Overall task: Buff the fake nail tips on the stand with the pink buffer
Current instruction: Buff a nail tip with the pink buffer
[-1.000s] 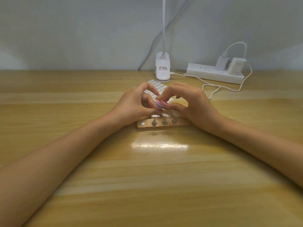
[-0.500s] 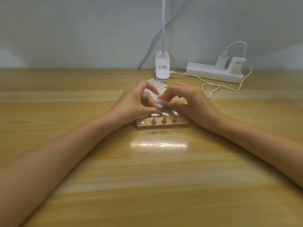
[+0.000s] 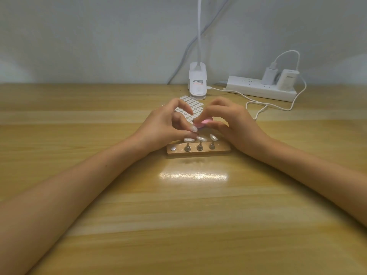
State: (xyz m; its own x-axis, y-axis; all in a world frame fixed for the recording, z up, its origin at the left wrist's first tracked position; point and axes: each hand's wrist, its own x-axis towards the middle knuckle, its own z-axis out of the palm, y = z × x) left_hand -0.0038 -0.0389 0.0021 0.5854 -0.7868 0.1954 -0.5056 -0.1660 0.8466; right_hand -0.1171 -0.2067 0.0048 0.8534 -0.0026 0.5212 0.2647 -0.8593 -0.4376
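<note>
Stand point(image 3: 222, 150) lies flat on the table point(image 3: 178, 215), long axis left-right across the view. Three nail tips point(image 3: 201, 138) sit on posts over its middle and right, and the leftmost post point(image 3: 173, 148) is bare. One loose nail tip point(image 3: 193, 128) is just behind and above the stand's middle, pinched in the left hand point(image 3: 164, 124) between thumb and a curled finger, as far as I can tell. Right hand point(image 3: 232, 124) is behind the stand's right half, fingers curled round the pink buffer point(image 3: 203, 122). The buffer sticks out leftward, roughly parallel to the stand. Key relation: the loose tip lies directly left of the buffer's end, touching or just beside it, can't tell which. Both hands are about equally near and meet over the stand's centre. Wrists are low and the forearms converge from the near side; the heel of the right hand looks to rest by the stand's right end. Behind the stand are a sticker sheet point(image 3: 195, 108) and a lamp clip point(image 3: 197, 86); a power strip point(image 3: 258, 90) is behind and to the right.
</note>
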